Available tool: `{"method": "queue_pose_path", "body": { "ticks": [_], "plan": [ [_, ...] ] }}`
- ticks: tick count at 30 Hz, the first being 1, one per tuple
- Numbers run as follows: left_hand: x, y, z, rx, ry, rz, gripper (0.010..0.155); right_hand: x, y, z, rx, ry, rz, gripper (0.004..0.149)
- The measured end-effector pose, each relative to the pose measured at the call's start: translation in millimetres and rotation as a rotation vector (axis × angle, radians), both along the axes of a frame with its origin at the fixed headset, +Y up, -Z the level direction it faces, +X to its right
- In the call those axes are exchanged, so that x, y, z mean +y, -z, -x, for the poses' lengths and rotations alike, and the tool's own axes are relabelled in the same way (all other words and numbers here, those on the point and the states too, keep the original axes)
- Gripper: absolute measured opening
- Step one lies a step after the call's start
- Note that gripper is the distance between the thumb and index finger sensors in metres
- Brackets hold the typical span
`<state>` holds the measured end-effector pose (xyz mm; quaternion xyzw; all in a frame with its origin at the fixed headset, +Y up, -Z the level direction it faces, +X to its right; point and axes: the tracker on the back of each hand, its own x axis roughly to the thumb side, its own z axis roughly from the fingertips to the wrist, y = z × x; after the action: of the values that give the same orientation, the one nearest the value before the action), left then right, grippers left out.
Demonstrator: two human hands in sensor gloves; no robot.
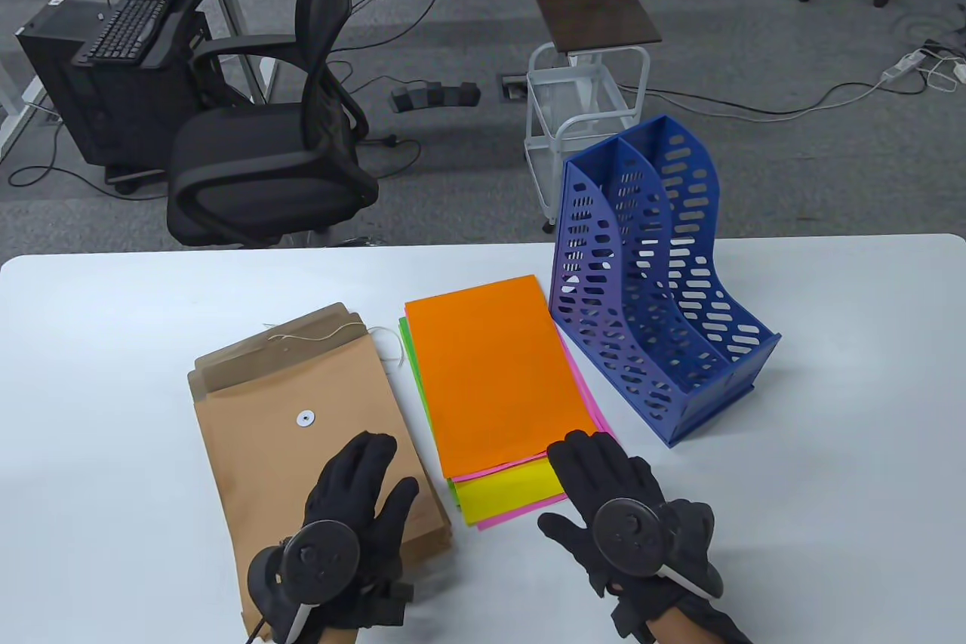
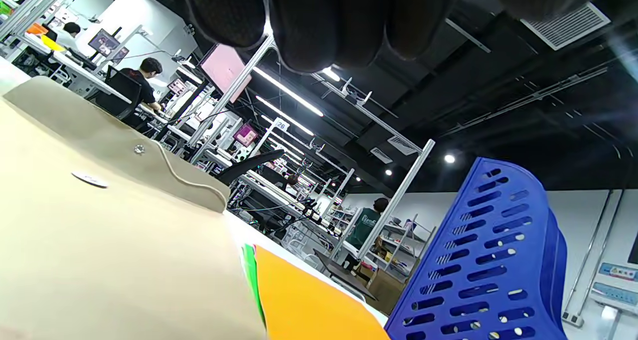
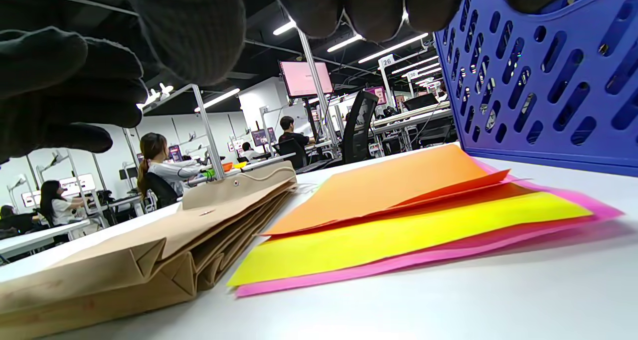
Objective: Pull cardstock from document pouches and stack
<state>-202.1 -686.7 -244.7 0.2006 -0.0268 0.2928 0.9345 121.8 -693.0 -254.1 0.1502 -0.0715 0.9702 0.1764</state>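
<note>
A stack of brown string-tie document pouches (image 1: 302,402) lies on the white table's left part, flaps at the far end. It also shows in the left wrist view (image 2: 99,240) and the right wrist view (image 3: 149,260). Beside it on the right lies a stack of cardstock (image 1: 490,372), orange on top with yellow, pink and green sheets below (image 3: 398,215). My left hand (image 1: 385,470) rests flat on the near end of the top pouch, fingers spread. My right hand (image 1: 575,485) is open at the cardstock's near right corner, its fingertips (image 1: 585,448) over the edge, holding nothing.
A blue perforated two-slot file rack (image 1: 664,297) stands right of the cardstock, close to its far edge. Beyond the table's far edge (image 1: 453,248) are a black office chair (image 1: 287,146) and a white cart (image 1: 589,100). Bare table lies at the right and far left.
</note>
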Motion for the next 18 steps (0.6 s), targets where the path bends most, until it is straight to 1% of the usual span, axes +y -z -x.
{"method": "queue_pose_path", "body": {
  "ticks": [4, 8, 10, 18],
  "plan": [
    [0.4, -0.5, 2.2, 0.000, -0.004, -0.005, 0.063, -3.2, 1.1, 2.4, 0.006, -0.019, 0.021, 0.077],
    [2.0, -1.5, -1.1, -0.013, 0.024, -0.016, 0.063, 0.3, -2.3, -0.1, 0.000, -0.014, -0.002, 0.077],
    [3.1, -2.8, -0.9, -0.016, 0.001, -0.023, 0.063, 1.1, -2.3, -2.6, -0.008, 0.001, -0.002, 0.077],
    [2.1, -2.3, -3.8, -0.028, 0.016, -0.011, 0.063, -5.2, -1.3, -2.2, -0.005, -0.019, 0.028, 0.077]
  ]
}}
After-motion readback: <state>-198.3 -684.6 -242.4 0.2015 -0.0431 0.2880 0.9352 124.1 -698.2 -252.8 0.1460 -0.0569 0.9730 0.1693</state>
